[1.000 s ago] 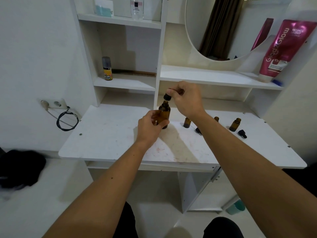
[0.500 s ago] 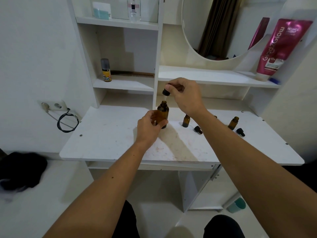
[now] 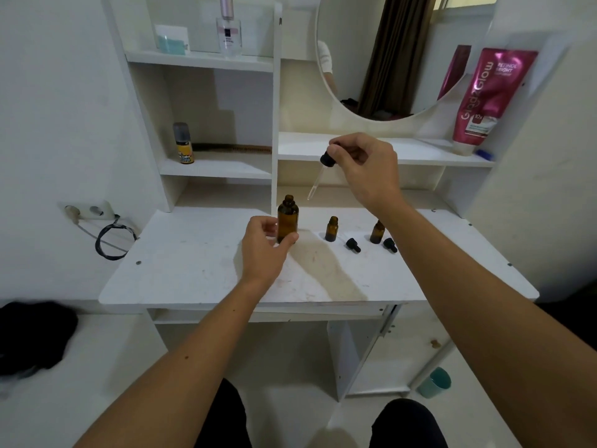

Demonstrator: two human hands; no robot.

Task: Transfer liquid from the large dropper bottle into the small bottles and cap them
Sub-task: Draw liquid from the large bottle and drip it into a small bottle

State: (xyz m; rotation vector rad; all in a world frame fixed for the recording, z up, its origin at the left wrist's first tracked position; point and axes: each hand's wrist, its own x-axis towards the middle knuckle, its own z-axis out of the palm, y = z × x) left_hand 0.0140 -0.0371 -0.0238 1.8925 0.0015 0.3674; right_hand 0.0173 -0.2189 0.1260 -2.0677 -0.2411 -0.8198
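The large dropper bottle stands upright and uncapped on the white counter, near its back edge. The left hand holds it low at its 7 o'clock side, thumb and fingers curled round the base.

The right hand is raised above the counter, at about 1 o'clock from the big bottle. Its thumb and forefinger pinch the black bulb of the dropper; the other fingers are curled in. The glass pipette slants down toward 7 o'clock, its tip in the air just above and right of the open bottle neck, clear of it. Whether it holds liquid cannot be told.

At 3 o'clock from the large bottle stands a small bottle, open, with a black cap lying near its 4 o'clock. Farther right a second small bottle stands partly behind the right forearm, another black cap just beside it.

On the shelf at 11 o'clock stands a yellow-labelled can; a pink tube leans at 2 o'clock beside the round mirror.
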